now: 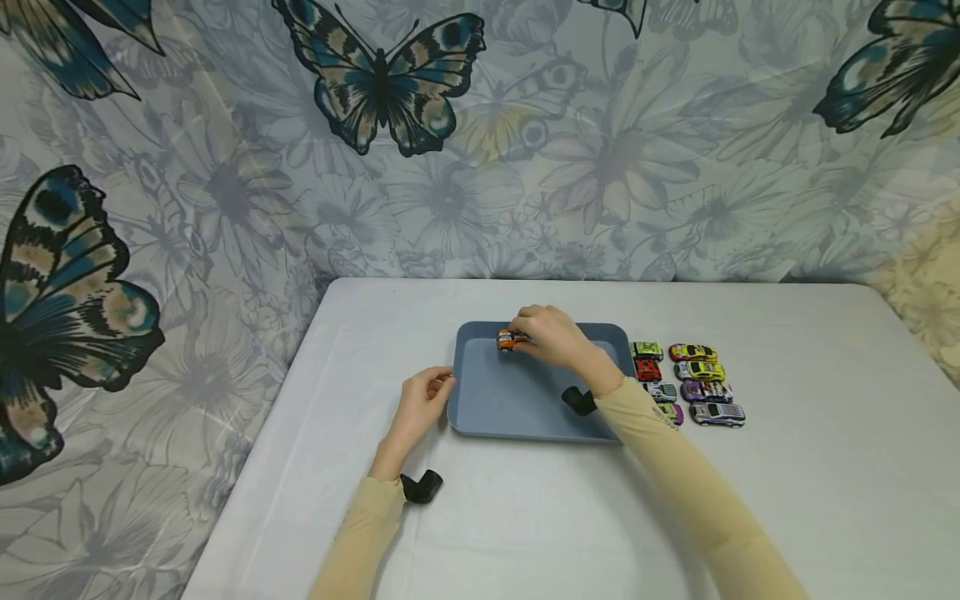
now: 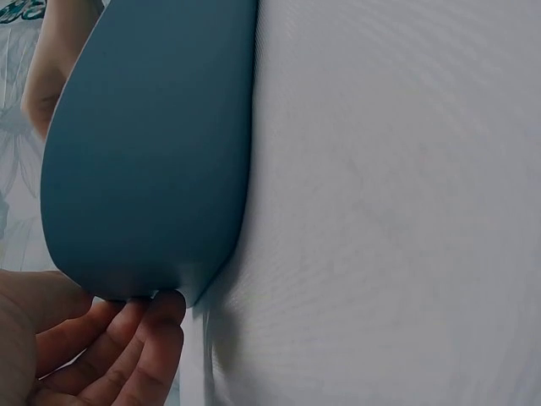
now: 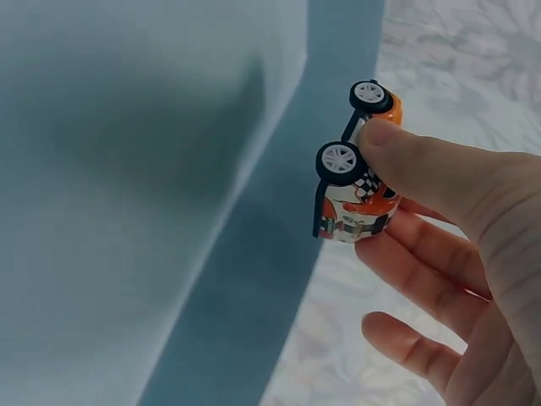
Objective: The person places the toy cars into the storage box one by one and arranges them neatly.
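Observation:
In the head view, my right hand pinches an orange toy car over the back left part of a blue-grey tray. The right wrist view shows that toy car between thumb and fingers, its white-spoked wheels facing the camera and checkered markings on its side. At the tray's left edge is my left hand. Seen from the left wrist, the thumb and curled fingertips of this left hand grip the end of the tray.
Several toy cars stand in two columns right of the tray, among them a yellow car and a silver car. My right forearm partly covers the nearer column. A white cloth covers the table; patterned fabric hangs behind it.

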{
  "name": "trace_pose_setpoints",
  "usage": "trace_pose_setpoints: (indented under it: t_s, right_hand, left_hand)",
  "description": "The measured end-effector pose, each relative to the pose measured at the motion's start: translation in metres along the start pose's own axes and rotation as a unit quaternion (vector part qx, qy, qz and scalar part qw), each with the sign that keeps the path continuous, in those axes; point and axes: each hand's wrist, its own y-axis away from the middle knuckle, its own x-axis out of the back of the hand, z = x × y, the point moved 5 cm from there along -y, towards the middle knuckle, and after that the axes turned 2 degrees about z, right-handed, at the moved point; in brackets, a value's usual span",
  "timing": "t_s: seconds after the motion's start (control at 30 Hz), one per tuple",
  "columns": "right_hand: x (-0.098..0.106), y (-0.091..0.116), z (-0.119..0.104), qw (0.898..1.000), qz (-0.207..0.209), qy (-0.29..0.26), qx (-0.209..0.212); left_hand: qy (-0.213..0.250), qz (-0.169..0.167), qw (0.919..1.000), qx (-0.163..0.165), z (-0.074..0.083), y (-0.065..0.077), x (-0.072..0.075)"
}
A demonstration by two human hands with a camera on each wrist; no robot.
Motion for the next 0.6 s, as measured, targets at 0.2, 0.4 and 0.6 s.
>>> trace_pose_setpoints:
  t_s: [0.2,0.4,0.6]
  right_hand:
    - [-0.015,-0.012,-0.003,1.0,-0.008,0.003,-0.012]
    - [-0.033,-0.022,-0.005,0.999,-0.027,0.016,-0.022]
    - [-0.043,-0.03,-0.01,0.999,-0.026,0.03,-0.016]
  left_hand:
    - [-0.006,0.0,1.0,-0.003,0.001,0.001,0.0]
    - [-0.012,0.002,0.9999,0.003,0.0,0.001,-0.001]
    - [-0.009,-0.001,0.9999,0.007,0.0,0.0,-0.001]
